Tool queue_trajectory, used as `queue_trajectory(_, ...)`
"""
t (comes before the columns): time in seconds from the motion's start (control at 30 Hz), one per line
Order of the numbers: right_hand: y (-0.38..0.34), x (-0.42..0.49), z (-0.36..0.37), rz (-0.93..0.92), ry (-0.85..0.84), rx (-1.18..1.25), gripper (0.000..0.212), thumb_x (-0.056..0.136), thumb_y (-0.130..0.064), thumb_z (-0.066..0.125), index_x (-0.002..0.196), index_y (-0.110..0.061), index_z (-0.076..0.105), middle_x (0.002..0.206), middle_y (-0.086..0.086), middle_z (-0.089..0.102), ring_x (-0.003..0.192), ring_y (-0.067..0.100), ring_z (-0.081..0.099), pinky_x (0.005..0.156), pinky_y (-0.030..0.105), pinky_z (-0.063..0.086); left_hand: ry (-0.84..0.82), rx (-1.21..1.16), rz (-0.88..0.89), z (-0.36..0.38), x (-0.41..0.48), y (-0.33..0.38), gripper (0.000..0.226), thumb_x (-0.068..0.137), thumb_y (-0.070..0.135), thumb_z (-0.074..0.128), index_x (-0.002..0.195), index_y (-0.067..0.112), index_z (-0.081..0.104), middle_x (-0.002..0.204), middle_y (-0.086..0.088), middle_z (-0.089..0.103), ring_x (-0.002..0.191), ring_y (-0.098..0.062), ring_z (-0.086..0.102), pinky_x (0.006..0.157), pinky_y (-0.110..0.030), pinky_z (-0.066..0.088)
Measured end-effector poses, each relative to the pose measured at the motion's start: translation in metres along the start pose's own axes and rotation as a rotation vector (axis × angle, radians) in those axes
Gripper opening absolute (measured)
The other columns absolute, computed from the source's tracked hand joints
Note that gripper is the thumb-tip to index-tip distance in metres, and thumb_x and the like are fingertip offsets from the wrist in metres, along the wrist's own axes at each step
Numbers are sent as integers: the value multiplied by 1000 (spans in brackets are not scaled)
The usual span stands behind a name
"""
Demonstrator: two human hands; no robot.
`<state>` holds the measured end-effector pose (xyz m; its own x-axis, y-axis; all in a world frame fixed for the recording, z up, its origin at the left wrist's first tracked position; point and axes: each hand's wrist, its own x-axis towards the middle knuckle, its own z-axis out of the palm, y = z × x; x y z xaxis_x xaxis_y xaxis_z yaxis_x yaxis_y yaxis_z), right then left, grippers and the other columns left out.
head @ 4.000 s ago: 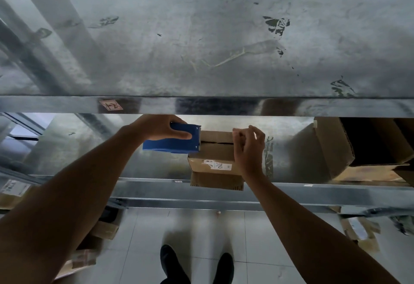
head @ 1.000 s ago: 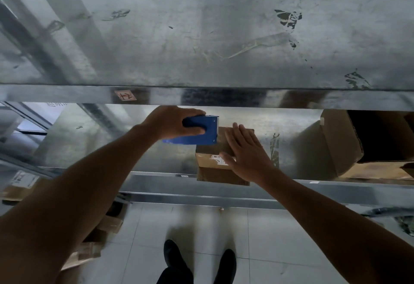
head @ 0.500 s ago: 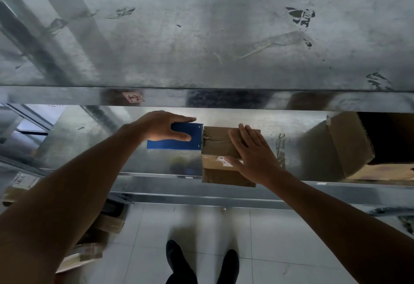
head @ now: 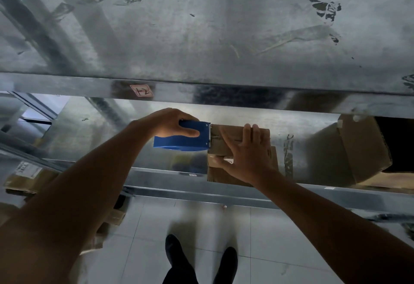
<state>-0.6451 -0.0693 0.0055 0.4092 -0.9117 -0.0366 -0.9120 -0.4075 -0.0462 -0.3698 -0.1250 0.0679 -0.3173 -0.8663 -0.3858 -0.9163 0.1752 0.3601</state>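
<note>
1. Since half a second ago, the dispenser (head: 182, 139) has tipped and closed on the box (head: 221, 177); its toothed end now meets the box's left top edge. The right hand (head: 248, 158) has slid further up the lid.
2. The box sits at the centre of the frame, on the front of the lower shelf (head: 94, 135), its near face over the rail (head: 179, 176).
3. The left hand (head: 170, 122) is wrapped round the dispenser, thumb along its side. The right hand lies flat and spread on the lid, fingers straight to the far edge, thumb by the white label.
4. The step looks like sealing the lid, either starting or cutting a strip; no tape can be made out.
5. The next move likely calls for steady pressure from the right hand while the dispenser pulls or tears cleanly.
6. The shelves are scuffed galvanised metal. The upper shelf (head: 201, 25) fills the top of the frame, with a sticker (head: 141, 91) on its lip.
7. A big open carton (head: 349, 149) stands at the right and flat cartons (head: 26, 178) lie at the lower left. Below are pale floor tiles (head: 257, 239) and dark shoes (head: 179, 259).
</note>
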Motion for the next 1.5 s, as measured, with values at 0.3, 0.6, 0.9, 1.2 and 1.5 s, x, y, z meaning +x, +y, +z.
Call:
queue_trajectory(0.3,18,9,14,-101,20,-38,93,81,-92,6,160,-44,13,168,22,13,153,48,11,116,75,13,-7,-148,27,-1,-1,-13,41,87,56,66,127,46,62,106,19,68,93,-4,63,82,-30,51)
queue_trajectory(0.6,21,9,12,-110,16,-49,91,81,-92,9,160,-47,2,169,19,7,155,45,5,117,74,8,36,-310,3,7,-20,-28,52,71,76,63,118,54,61,105,22,68,93,0,64,75,-22,47)
queue_trajectory(0.9,21,10,11,-117,4,-49,91,81,-93,7,160,-47,2,169,19,10,154,45,9,117,74,9,57,-117,-47,14,-12,-30,74,67,86,51,126,43,64,105,18,69,90,-5,62,78,-29,49)
queue_trajectory(1.2,25,9,11,-150,-26,-30,90,82,-92,13,159,-47,11,167,18,18,154,44,13,116,75,10,237,416,-173,43,0,-16,58,79,85,46,115,44,65,107,10,71,99,-19,65,75,-31,41)
queue_trajectory(1.5,-36,25,-2,197,-17,159,88,84,-82,35,146,-19,36,160,23,31,154,44,9,118,71,11,599,271,-231,57,-18,8,62,84,75,54,136,43,55,104,-4,75,94,-29,70,79,-33,49)
